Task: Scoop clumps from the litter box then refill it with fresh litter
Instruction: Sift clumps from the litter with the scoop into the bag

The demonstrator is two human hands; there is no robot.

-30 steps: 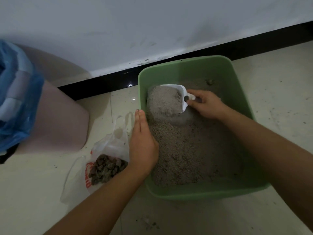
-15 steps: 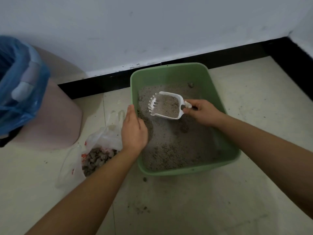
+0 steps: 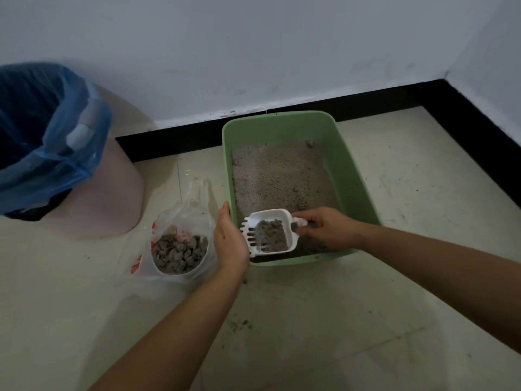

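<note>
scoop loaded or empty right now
Loaded: the white scoop has a pile of grey clumps in its pan, gripped by the right hand above the near end of the green litter box.

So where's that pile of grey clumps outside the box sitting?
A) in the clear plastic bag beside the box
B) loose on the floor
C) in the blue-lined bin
A: the grey clumps are heaped inside the clear plastic bag, which lies on the floor just left of the green litter box.
</note>
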